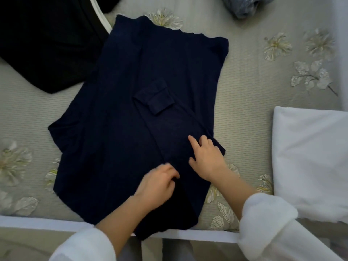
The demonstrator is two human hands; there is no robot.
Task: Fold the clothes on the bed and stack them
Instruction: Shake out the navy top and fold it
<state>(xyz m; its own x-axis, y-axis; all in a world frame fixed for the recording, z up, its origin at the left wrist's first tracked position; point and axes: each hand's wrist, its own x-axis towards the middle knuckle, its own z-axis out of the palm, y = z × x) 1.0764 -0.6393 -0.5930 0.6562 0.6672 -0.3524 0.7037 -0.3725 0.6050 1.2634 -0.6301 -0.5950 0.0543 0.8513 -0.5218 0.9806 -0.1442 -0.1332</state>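
A dark navy garment (pixel 131 110) lies spread on the bed (pixel 244 87), with both sides folded inward and a small cuff-like flap at its centre. Its near end hangs slightly over the bed's front edge. My left hand (pixel 158 183) rests on the garment near its lower middle, fingers curled and pinching a fold of the fabric. My right hand (pixel 205 157) lies flat on the folded right panel, fingers apart and pressing the cloth down. Both arms wear white sleeves pushed up.
A black garment (pixel 47 44) with a white trim lies at the far left, touching the navy one. A grey bundled garment (pixel 243 5) sits at the far top. A white pillow (pixel 310 161) lies at the right. The bed's white front edge (pixel 37 224) runs along the bottom.
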